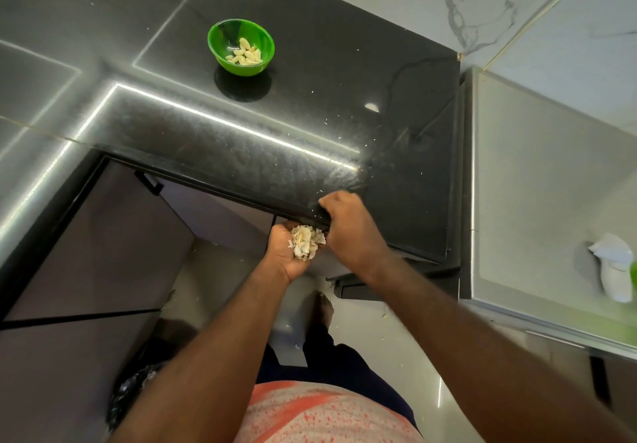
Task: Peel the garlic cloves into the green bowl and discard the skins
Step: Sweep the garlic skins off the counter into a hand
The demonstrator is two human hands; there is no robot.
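Left hand (284, 254) is cupped just under the counter (310, 125) edge, gripping a wad of papery garlic skins (305, 242). Right hand (348, 225) lies palm-down on that edge right beside it; its fingers are blurry, so can't tell the grip. Peeled cloves (245, 54) sit in the green bowl (241, 69), well back on the counter. A white thing (612, 266) far right is too smeared to make out.

Countertop (344, 73): black and glossy; stretches ahead of the right hand (348, 225) and to both its sides.
Light reflection (220, 120): a bright line across the countertop, ahead of the hand and to its left.
Cabinet doors (103, 253): grey-purple, below and left of the hand; a black handle (149, 183) near the top.
Grey surface (551, 184): right of the hand, beside the countertop's end.
Crumpled white thing (612, 266): on the grey surface, well right of the hand.
Wall tiles (482, 1): white, grey-veined, far ahead and to the right.
Floor (372, 339): pale and shiny, below the hand.
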